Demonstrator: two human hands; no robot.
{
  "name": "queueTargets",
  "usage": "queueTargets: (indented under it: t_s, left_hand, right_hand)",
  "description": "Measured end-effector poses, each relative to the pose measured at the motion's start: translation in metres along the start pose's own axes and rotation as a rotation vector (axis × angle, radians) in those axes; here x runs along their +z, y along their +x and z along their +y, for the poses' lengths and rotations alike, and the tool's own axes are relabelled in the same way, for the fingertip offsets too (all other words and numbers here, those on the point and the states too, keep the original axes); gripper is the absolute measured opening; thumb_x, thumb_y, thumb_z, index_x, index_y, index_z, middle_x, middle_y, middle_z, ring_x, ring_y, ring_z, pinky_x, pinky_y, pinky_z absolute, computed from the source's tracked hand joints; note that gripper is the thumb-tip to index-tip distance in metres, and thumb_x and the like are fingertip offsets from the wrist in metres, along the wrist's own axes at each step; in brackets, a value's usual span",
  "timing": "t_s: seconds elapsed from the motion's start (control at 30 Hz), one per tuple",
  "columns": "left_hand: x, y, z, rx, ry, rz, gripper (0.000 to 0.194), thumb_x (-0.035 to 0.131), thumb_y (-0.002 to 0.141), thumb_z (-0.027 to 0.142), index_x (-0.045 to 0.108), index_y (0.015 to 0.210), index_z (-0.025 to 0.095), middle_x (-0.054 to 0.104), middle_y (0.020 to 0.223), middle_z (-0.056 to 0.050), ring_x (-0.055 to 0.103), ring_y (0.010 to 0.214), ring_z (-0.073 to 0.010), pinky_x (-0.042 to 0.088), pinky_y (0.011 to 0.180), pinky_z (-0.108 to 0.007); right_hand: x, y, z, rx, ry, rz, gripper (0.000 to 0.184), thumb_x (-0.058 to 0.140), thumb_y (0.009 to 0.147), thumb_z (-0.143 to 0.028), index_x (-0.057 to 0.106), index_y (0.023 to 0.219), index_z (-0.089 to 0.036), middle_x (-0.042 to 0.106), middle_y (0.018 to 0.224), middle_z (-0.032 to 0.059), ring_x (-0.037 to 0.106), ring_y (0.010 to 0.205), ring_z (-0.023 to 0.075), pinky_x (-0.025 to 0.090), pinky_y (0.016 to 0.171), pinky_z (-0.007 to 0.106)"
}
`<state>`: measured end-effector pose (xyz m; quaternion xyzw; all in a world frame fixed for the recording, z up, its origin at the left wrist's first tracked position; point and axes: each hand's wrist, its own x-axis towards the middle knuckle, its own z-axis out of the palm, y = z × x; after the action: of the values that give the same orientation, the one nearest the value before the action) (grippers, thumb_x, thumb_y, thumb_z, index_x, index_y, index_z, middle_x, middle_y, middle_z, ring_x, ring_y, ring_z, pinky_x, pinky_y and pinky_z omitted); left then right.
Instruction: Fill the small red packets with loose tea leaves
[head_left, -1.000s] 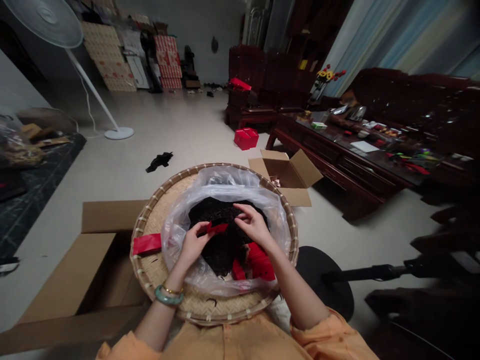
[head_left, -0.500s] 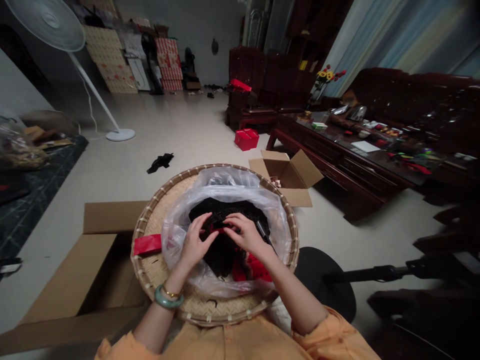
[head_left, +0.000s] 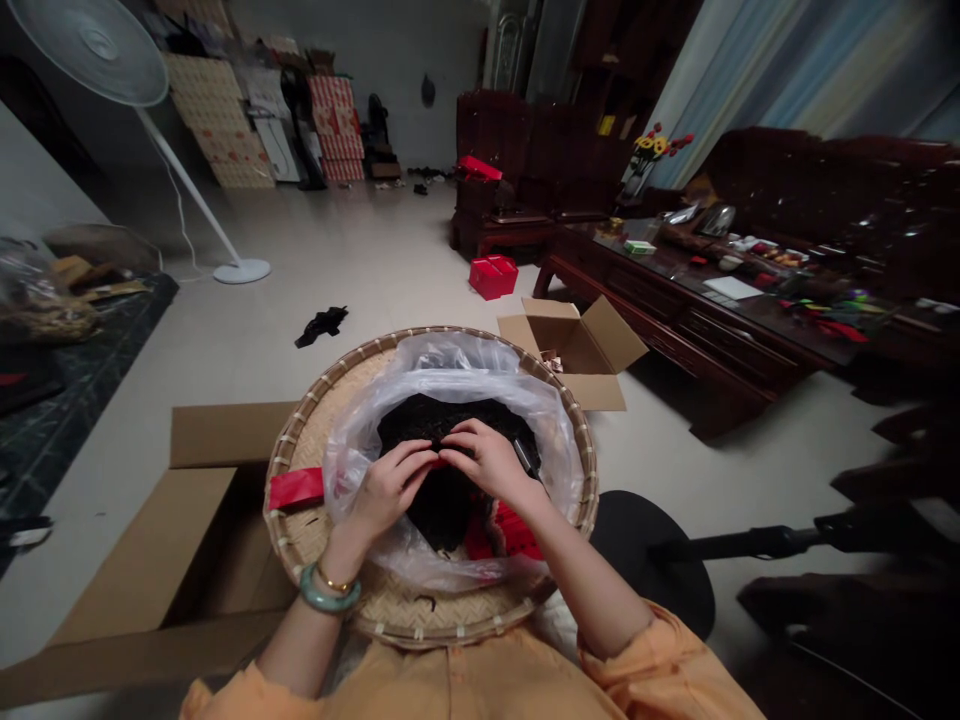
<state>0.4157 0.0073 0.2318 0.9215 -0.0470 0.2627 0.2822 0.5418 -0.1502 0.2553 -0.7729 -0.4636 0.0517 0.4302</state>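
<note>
My left hand (head_left: 386,490) and my right hand (head_left: 487,462) meet over the bag, fingertips closed together at the top edge of a small red packet (head_left: 442,462), which they mostly hide. Beneath them a clear plastic bag (head_left: 345,440) lies open, its rim folded outward. Dark, loose, leaf-like material (head_left: 442,510) fills it. Several red packets (head_left: 517,535) rest inside at the lower right, near my right forearm. A dark tool with a shiny end (head_left: 525,457) lies beside my right hand. The bag sits on a round woven bamboo tray (head_left: 397,618).
A flat red packet (head_left: 296,488) lies at the tray's left. Open cardboard boxes stand left (head_left: 142,550) and beyond right (head_left: 577,350). A red box (head_left: 493,277) sits on the floor near a dark wooden table (head_left: 675,290). A black round base (head_left: 652,560) is at right.
The fingers of both hands have come together over the small red packet; before, they were spread with a gap between them. My left wrist has shifted slightly left and down.
</note>
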Motion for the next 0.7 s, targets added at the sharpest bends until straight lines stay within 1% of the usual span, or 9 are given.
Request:
queueTargets:
  t_s: [0.1,0.17,0.23,0.3,0.4,0.47,0.53,0.6,0.7]
  left_hand:
    - [0.000,-0.001,-0.002,0.019,0.001,-0.036,0.023,0.046,0.089,0.021,0.062,0.105,0.023,0.060,0.111,-0.007,0.058,0.101,-0.0174,0.049,0.087,-0.034]
    - [-0.001,-0.001,-0.003,0.030,-0.006,-0.048,0.023,0.045,0.089,0.021,0.063,0.103,0.023,0.061,0.110,-0.008,0.059,0.099,-0.0172,0.050,0.085,-0.033]
    - [-0.002,-0.001,-0.003,0.035,-0.013,-0.047,0.023,0.045,0.089,0.022,0.064,0.102,0.022,0.061,0.108,-0.008,0.059,0.096,-0.0168,0.051,0.083,-0.032]
    - [-0.003,-0.001,-0.003,0.032,-0.015,-0.038,0.023,0.046,0.089,0.022,0.064,0.102,0.023,0.061,0.107,-0.008,0.060,0.095,-0.0165,0.051,0.082,-0.031]
    - [-0.003,-0.004,-0.005,0.027,-0.022,-0.022,0.023,0.047,0.088,0.022,0.064,0.103,0.023,0.062,0.106,-0.007,0.060,0.095,-0.0165,0.051,0.082,-0.030]
    - [-0.003,-0.005,-0.007,0.021,-0.033,0.002,0.021,0.048,0.088,0.021,0.065,0.101,0.022,0.062,0.104,-0.007,0.060,0.094,-0.0163,0.051,0.081,-0.030]
    - [-0.004,-0.006,-0.008,0.017,-0.039,0.024,0.020,0.048,0.088,0.021,0.065,0.098,0.022,0.063,0.104,-0.007,0.060,0.094,-0.0161,0.051,0.081,-0.030]
    - [-0.005,-0.005,-0.007,0.026,-0.036,0.049,0.018,0.048,0.088,0.020,0.064,0.096,0.021,0.062,0.103,-0.007,0.060,0.093,-0.0160,0.050,0.081,-0.031]
    - [-0.006,-0.001,-0.001,0.046,-0.024,0.086,0.015,0.050,0.087,0.018,0.063,0.093,0.018,0.061,0.103,-0.008,0.058,0.094,-0.0162,0.049,0.081,-0.031]
  right_hand:
    - [-0.002,0.006,-0.005,0.025,0.020,0.018,0.021,0.060,0.081,-0.031,0.067,0.100,-0.026,0.062,0.094,0.0049,0.058,0.075,0.0163,0.046,0.069,0.029]
    - [-0.002,0.012,-0.007,-0.022,0.050,-0.050,0.028,0.061,0.079,-0.026,0.064,0.107,-0.027,0.063,0.096,0.0043,0.058,0.073,0.0153,0.046,0.069,0.028]
    - [0.000,0.017,-0.007,-0.100,0.067,-0.156,0.024,0.062,0.078,-0.021,0.068,0.100,-0.028,0.066,0.089,0.0030,0.060,0.074,0.0162,0.045,0.071,0.029]
    - [0.001,0.022,-0.006,-0.135,0.090,-0.184,0.016,0.061,0.079,-0.020,0.072,0.088,-0.027,0.067,0.079,0.0024,0.061,0.076,0.0176,0.045,0.072,0.029]
    - [-0.001,0.024,-0.002,-0.070,0.191,-0.033,0.014,0.059,0.081,-0.025,0.072,0.086,-0.026,0.069,0.080,0.0027,0.062,0.075,0.0179,0.046,0.071,0.029]
    - [-0.005,0.022,0.003,0.009,0.219,0.089,0.018,0.057,0.082,-0.026,0.070,0.095,-0.025,0.069,0.086,0.0036,0.062,0.077,0.0183,0.047,0.072,0.030]
    - [-0.011,0.018,0.006,0.047,0.154,0.140,0.027,0.058,0.081,-0.024,0.065,0.106,-0.025,0.067,0.095,0.0057,0.061,0.084,0.0196,0.047,0.076,0.034]
    - [-0.017,0.011,0.006,-0.014,0.060,0.117,0.031,0.059,0.080,-0.023,0.062,0.111,-0.025,0.062,0.105,0.0073,0.057,0.094,0.0206,0.045,0.084,0.036]
    - [-0.021,0.002,-0.001,-0.200,-0.079,-0.012,0.025,0.059,0.082,-0.028,0.063,0.106,-0.024,0.054,0.114,0.0086,0.049,0.108,0.0211,0.041,0.091,0.037]
